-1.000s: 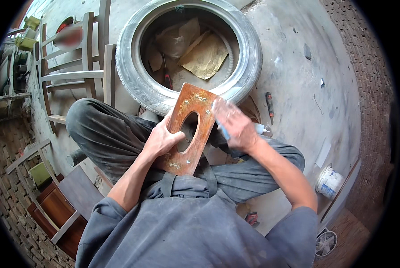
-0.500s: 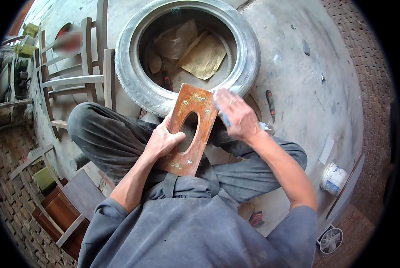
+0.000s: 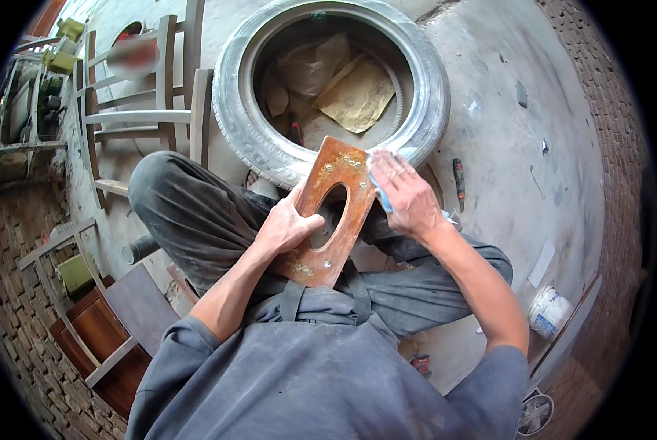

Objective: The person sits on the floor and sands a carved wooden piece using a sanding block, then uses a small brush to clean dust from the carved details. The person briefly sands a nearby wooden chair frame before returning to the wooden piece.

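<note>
Grey concrete floor (image 3: pixel 490 110) is the biggest surface: widest stretch right of the tyre, out to the brick paving (image 3: pixel 618 125). Left side is tighter, with a slatted grey wooden frame (image 3: pixel 134 116) just beside the tyre. One dusty grey rubber tyre (image 3: pixel 229 95) lies flat straight ahead.

Grey-trousered legs (image 3: pixel 203 220), two, folded, knees out. Between them, over the lap: one oval-slotted reddish-brown wooden board (image 3: pixel 356 209), tilted, lower end at the waist, upper end overlapping the tyre's near wall in view; can't tell if they touch.

Two hands on the job. Left hand (image 3: pixel 290 225): forearm up from lower left, grip clamped on the board's left long side, thumb across the face to the slot's edge, other fingers hidden behind. Right hand (image 3: pixel 409 194): elbow bent, back of hand up, fingers extended together toward upper left, grip pressed over one light-blue pad (image 3: pixel 381 192) at the board's upper right edge. Pad-to-board contact not certain.

One white bucket (image 3: pixel 550 312) near the right elbow. Two dark-handled screwdrivers: one on the floor (image 3: pixel 458 180), one inside the tyre (image 3: pixel 296 132). Shiny metal spots cluster at both board ends, too small to count.
</note>
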### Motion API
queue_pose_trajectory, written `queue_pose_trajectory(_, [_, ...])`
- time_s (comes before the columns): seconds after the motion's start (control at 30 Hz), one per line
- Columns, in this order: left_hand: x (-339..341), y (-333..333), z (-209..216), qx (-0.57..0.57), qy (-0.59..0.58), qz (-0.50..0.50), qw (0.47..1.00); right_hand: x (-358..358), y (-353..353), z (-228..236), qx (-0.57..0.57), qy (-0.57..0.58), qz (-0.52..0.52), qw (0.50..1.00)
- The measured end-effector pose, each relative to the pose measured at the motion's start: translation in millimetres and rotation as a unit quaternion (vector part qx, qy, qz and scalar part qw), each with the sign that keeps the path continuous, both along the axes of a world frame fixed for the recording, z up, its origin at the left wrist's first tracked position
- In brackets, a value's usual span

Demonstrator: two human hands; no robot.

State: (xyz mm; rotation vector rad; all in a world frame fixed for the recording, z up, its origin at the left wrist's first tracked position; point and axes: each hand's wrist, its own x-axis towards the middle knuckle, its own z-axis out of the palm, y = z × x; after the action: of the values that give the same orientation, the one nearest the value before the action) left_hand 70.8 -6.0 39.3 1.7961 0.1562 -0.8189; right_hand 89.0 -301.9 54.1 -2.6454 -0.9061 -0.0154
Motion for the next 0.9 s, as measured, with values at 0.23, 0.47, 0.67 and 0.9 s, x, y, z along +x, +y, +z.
queue_pose_trajectory(0.23, [3, -1, 6, 0.016, -0.013, -0.008, 1.000, 5, 15, 3, -0.006, 0.002, 0.032, 0.999])
queue_pose_trajectory(0.47, [-3, 0, 1, -0.008, -0.044, 0.009, 0.999, 11, 22, 3, 0.012, 0.018, 0.045, 0.999])
queue_pose_trajectory(0.67, [-5, 0, -6, 0.018, -0.061, 0.010, 0.998, -3, 43, 1, 0.007, 0.018, 0.076, 0.997])
queue_pose_trajectory(0.9, [0, -1, -3, 0.035, -0.031, -0.008, 0.999, -11, 58, -3, -0.012, -0.014, 0.115, 0.993])
